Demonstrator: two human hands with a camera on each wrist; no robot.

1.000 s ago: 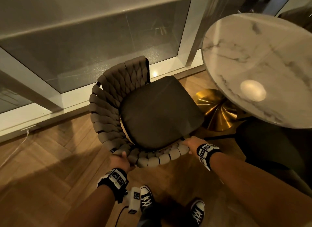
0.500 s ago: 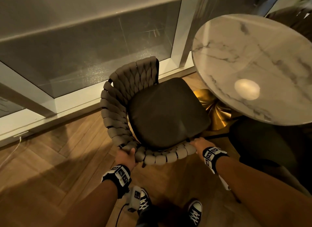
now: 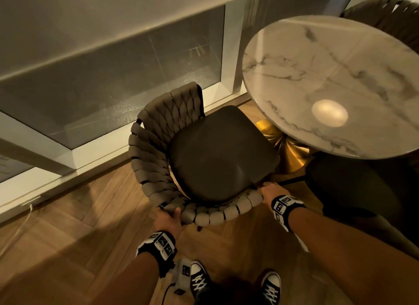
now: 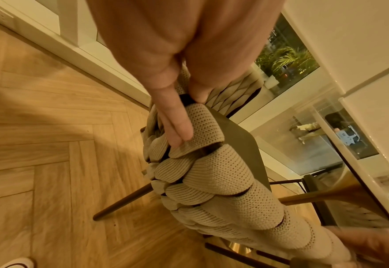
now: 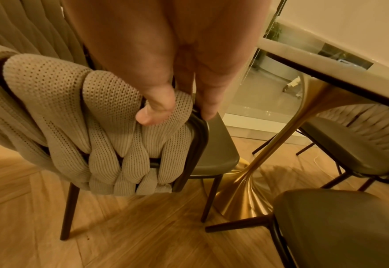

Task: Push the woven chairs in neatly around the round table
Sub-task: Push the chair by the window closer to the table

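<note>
A woven chair (image 3: 156,150) with a dark seat cushion (image 3: 222,152) stands beside the round marble table (image 3: 335,77), its seat corner close to the gold pedestal (image 3: 288,150). My left hand (image 3: 169,219) grips the near curve of the woven backrest; its fingers (image 4: 177,127) curl over a knitted band (image 4: 211,181). My right hand (image 3: 271,191) grips the backrest's right end. There its thumb (image 5: 152,112) presses the weave and its fingers hook over the dark frame (image 5: 200,130).
A second chair's dark seat (image 3: 351,186) sits under the table just right of my right arm. A third woven chair (image 3: 385,7) stands beyond the table. A glass wall with a white sill (image 3: 95,150) runs close behind the chair. A cable (image 3: 20,223) lies on the wood floor.
The chair has slid toward the table and pedestal, with the backrest drawing away from the window sill. Both hands keep the same hold on the backrest.
</note>
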